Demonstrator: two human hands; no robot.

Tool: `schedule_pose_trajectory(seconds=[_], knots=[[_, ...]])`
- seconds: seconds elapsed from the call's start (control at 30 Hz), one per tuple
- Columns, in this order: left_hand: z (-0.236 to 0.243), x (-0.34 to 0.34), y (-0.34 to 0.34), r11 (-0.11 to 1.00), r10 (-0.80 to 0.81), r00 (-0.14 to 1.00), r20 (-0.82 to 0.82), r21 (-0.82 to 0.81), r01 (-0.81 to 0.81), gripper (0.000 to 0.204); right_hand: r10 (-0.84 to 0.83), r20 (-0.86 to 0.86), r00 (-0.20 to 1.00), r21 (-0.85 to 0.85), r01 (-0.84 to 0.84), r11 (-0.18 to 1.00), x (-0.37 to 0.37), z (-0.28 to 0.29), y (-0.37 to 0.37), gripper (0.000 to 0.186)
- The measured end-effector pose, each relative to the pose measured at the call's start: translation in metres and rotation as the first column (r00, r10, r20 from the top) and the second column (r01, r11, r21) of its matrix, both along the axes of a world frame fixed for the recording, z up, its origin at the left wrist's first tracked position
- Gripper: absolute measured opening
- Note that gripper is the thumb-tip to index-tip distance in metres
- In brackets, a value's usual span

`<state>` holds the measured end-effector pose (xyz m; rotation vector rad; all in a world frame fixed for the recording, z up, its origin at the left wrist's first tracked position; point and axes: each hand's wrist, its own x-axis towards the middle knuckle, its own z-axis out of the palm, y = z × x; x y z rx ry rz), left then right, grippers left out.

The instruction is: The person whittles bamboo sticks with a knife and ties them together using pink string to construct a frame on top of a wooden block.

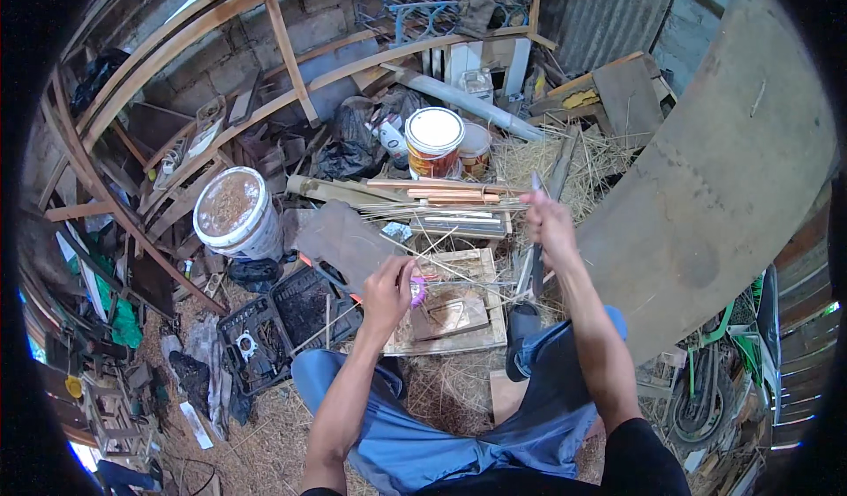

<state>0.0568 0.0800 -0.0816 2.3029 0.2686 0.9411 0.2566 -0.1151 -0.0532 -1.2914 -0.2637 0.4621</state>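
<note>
My left hand (386, 295) is closed around a thin, pale strip (437, 245) that looks like split bamboo or cane. The strip sticks out above the fist and crosses another strip (408, 247). Higher up and to the right, my right hand (549, 231) is wrapped round a knife, its short blade (535, 181) pointing up out of the fist. Between my knees lies a low wooden board (485, 271) with a smaller wood block (450, 318) on it. Something purple and round (418, 291) shows just beside my left hand.
Bundled wood sticks and strips (450, 194) lie beyond the board. A white bucket of shavings (231, 209), a lidded paint bucket (435, 134) and a black toolbox tray (304, 306) stand leftward and ahead. A large sheet (706, 178) leans at right. Another person's leg (128, 477) shows lower left.
</note>
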Motion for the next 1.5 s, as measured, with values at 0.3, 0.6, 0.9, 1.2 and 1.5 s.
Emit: schedule_pose_trajectory(seconds=[0.3,0.6,0.9,1.2,1.5], knots=[[-0.001,0.017,-0.026,0.995,-0.087,0.994,0.069,0.049,0.084,0.009,0.406,-0.034,0.913,-0.099,-0.408,0.908,-0.069,-0.025,0.046,0.031],[-0.005,0.004,-0.017,0.991,-0.085,0.996,0.001,0.106,0.084,0.008,0.132,0.171,0.976,-0.254,-0.085,0.964,-0.037,-0.039,0.038,0.027],[-0.004,0.002,0.003,0.988,-0.015,1.000,0.008,-0.155,0.016,0.008,0.160,0.016,0.987,-0.332,-0.146,0.932,-0.047,-0.011,0.023,0.032],[-0.008,0.014,-0.015,0.987,-0.156,0.987,0.045,-0.025,0.158,0.009,0.418,0.073,0.905,-0.079,-0.413,0.907,-0.075,-0.018,0.049,0.030],[-0.003,0.005,-0.015,0.985,-0.148,0.987,-0.066,-0.099,0.141,0.007,0.308,0.032,0.951,-0.174,-0.299,0.938,-0.057,-0.018,0.048,0.026]])
